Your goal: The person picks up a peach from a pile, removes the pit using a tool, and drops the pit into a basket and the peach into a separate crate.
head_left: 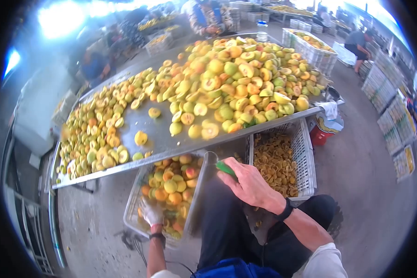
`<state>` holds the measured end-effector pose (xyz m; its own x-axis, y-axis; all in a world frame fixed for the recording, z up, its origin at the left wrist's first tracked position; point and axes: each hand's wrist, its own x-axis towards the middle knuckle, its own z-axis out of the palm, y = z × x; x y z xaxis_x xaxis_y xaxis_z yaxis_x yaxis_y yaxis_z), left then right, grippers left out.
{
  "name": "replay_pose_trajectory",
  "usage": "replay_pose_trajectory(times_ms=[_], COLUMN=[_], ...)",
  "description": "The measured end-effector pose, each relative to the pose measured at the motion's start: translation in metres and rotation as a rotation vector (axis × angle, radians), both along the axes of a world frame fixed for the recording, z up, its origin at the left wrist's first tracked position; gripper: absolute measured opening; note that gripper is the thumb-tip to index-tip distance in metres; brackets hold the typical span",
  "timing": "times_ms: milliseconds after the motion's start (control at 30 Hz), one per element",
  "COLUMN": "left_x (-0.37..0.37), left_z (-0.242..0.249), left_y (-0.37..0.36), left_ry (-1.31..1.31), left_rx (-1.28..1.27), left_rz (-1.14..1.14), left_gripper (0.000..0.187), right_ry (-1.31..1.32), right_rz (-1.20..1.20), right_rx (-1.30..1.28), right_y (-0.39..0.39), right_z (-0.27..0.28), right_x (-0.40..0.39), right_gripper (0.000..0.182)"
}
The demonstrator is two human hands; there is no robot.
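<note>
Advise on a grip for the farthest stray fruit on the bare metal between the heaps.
I'd come from above, fingers on opposite skin sides of the fruit. It lies apart from both heaps, so its sides look free, and the cut face seems turned up, leaving the rounded skin to grip.

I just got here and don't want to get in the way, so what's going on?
Someone seated has their gloved left hand in a crate of round fruit. Their right hand holds a green-handled tool with a metal loop. Many halved fruits lie on the metal table; a second crate holds brownish pieces.
</note>
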<state>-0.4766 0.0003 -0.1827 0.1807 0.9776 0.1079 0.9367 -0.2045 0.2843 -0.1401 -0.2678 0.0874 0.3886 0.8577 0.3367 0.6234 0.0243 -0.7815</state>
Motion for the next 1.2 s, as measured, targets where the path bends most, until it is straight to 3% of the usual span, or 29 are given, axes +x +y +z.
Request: replay_pose_trajectory(times_ms=[100, 167, 200, 267, 433, 500, 533, 633, 733, 800, 867, 967, 1033, 1067, 1133, 1200], left_x=[0.024, 0.066, 0.089, 0.139, 0.279, 0.34, 0.369, 0.445, 0.494, 0.509, 0.516, 0.503, 0.491, 0.483, 0.464, 0.438], left_z=[0.045, 0.105, 0.138, 0.19, 0.249, 0.255, 0.263, 0.255, 0.228, 0.224, 0.225, 0.224, 0.21, 0.21, 0.215, 0.246], left_y=[-0.01, -0.028, -0.038, -0.046, -0.04, -0.032, -0.034, -0.013, 0.017, 0.023, 0.037, 0.029, 0.029, 0.028, 0.009, -0.046], left_ry=[-0.204, -0.373, -0.363, -0.581, -0.557, -0.461, -0.455, -0.264, -0.062, -0.055, 0.038, 0.093, -0.167, -0.168, -0.48, -0.816], left_rx=[0.199, 0.335, 0.343, 0.308, 0.303, 0.289, 0.199, 0.258, 0.497, 0.389, 0.571, 0.556, 0.539, 0.55, -0.094, -0.456], left_rz=[-0.159, -0.236, -0.243, -0.415, -0.763, -0.809, -0.832, -0.938, -1.072, -1.034, -1.064, -0.992, -0.964, -0.965, -0.824, -0.841], left_gripper=[0.073, 0.054, 0.054, 0.046, 0.038, 0.04, 0.044, 0.051, 0.055, 0.054, 0.048, 0.044, 0.041, 0.041, 0.042, 0.04], right_ry=[0.028, -0.004, 0.006, 0.054, 0.046, -0.119, -0.114, -0.185, -0.193, -0.189, -0.18, -0.176, -0.188, -0.18, -0.174, -0.143], right_rz=[-0.09, -0.171, -0.175, -0.222, -0.302, -0.382, -0.398, -0.488, -0.533, -0.545, -0.533, -0.534, -0.536, -0.529, -0.52, -0.474], right_rx=[0.045, 0.081, 0.09, -0.105, -0.042, -0.07, -0.065, -0.042, -0.121, -0.119, -0.15, -0.144, -0.13, -0.1, -0.065, -0.001], right_y=[-0.011, -0.017, -0.023, -0.034, -0.052, -0.059, -0.061, -0.069, -0.079, -0.086, -0.093, -0.1, -0.104, -0.104, -0.102, -0.099], right_z=[-0.006, -0.017, -0.018, -0.018, -0.01, -0.007, -0.008, -0.012, -0.014, -0.016, -0.018, -0.016, -0.014, -0.016, -0.018, -0.016], right_x=[0.023, 0.042, 0.051, 0.069, 0.096, 0.106, 0.11, 0.122, 0.128, 0.13, 0.129, 0.125, 0.123, 0.121, 0.116, 0.111], right_gripper=[0.023, 0.021, 0.021, 0.027, 0.024, 0.019, 0.019, 0.019, 0.019, 0.02, 0.021, 0.021, 0.02, 0.02, 0.02, 0.02])
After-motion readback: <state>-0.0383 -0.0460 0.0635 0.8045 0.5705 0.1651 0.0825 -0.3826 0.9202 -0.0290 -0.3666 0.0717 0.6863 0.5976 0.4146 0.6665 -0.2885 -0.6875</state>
